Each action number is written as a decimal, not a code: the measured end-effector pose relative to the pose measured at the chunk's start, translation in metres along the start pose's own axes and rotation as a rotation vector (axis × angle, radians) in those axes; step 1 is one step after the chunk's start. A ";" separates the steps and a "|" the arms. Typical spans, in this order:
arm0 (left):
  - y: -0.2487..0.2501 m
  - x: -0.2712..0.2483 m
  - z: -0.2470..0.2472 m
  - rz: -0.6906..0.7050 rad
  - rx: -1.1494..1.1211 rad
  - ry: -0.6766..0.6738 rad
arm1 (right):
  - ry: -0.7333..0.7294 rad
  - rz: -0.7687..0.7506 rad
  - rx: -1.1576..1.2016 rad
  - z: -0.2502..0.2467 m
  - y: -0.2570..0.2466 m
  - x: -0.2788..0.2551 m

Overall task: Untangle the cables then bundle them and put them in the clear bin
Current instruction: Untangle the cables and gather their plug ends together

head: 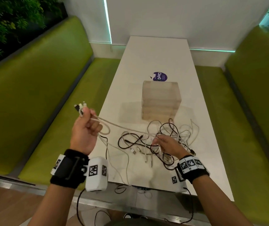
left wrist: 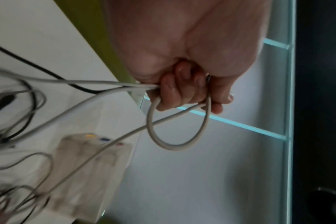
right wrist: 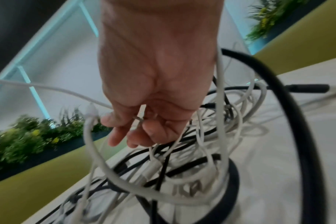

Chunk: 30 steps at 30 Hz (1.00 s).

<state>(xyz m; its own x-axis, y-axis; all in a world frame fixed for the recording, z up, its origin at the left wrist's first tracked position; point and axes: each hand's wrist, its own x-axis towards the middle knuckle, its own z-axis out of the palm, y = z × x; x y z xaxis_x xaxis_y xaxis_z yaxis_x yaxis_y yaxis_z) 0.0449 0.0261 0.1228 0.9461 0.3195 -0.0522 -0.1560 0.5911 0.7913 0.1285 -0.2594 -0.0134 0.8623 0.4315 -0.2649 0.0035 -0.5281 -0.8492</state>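
A tangle of white and black cables point(head: 174, 132) lies on the white table point(head: 155, 54) in front of the clear bin point(head: 161, 101). My left hand point(head: 89, 123) is raised off the table's left edge and grips a looped white cable point(head: 105, 130), with plugs point(head: 80, 106) sticking out above the fist. In the left wrist view the left hand point(left wrist: 182, 94) has its fingers curled round the loop point(left wrist: 175, 147). One strand runs taut to my right hand point(head: 157, 141), which is low over the tangle. The right hand point(right wrist: 132, 130) pinches that white cable point(right wrist: 48, 87) among the cables.
A purple sticker point(head: 159, 76) lies behind the bin. Green benches point(head: 41, 95) flank the table on both sides. Some cable ends point(head: 122, 176) hang over the near table edge. Loose plugs point(head: 134, 150) lie between my hands.
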 end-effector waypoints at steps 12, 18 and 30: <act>-0.111 -0.019 0.013 -0.153 0.895 -0.286 | -0.097 -0.255 -0.123 0.007 -0.039 -0.007; -0.117 -0.018 0.027 -0.188 0.997 -0.437 | -0.058 -0.234 -0.120 0.006 -0.038 -0.010; -0.052 -0.024 0.021 -0.119 0.717 -0.246 | 0.064 -0.042 -0.052 -0.001 -0.009 0.003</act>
<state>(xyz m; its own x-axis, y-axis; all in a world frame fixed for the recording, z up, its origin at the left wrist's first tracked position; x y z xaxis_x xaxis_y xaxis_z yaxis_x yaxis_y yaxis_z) 0.0362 -0.0279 0.0963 0.9941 0.0597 -0.0911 0.0936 -0.0402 0.9948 0.1311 -0.2543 -0.0063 0.8913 0.4075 -0.1987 0.0650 -0.5486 -0.8335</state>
